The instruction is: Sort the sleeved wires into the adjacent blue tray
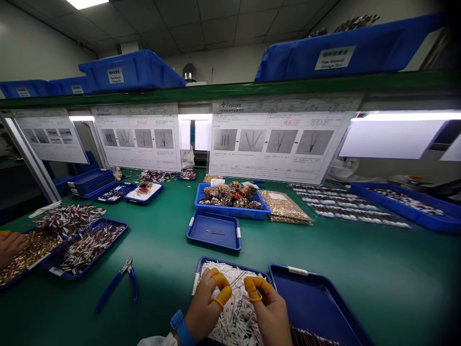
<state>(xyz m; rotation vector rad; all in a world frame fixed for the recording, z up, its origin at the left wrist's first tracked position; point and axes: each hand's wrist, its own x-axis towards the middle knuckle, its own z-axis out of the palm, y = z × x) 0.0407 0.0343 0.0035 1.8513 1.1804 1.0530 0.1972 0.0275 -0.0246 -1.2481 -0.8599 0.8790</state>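
Both hands are over a blue tray point(197, 269) heaped with short white sleeve pieces point(234, 317). My left hand point(207, 300), with yellow finger cots and a blue wrist strap point(182, 327), is closed in a pinch. Opposite it, my right hand point(268, 307), also in yellow cots, pinches too. Thin dark wires point(238, 278) stretch between the fingertips, gripped from both sides; the exact ends are hidden by the fingers. Beside my right hand is another blue tray point(324, 302), and a bundle of dark red and black wires point(313, 338) lies at its lower edge.
Blue-handled cutters point(117, 283) lie to the left. A small tray point(212, 230) with a few wires is ahead, before a blue bin point(232, 209) of bundled parts. Another person's hand point(12, 247) rests by a tray of brass pieces point(34, 254). Overhead runs a green shelf point(216, 91).
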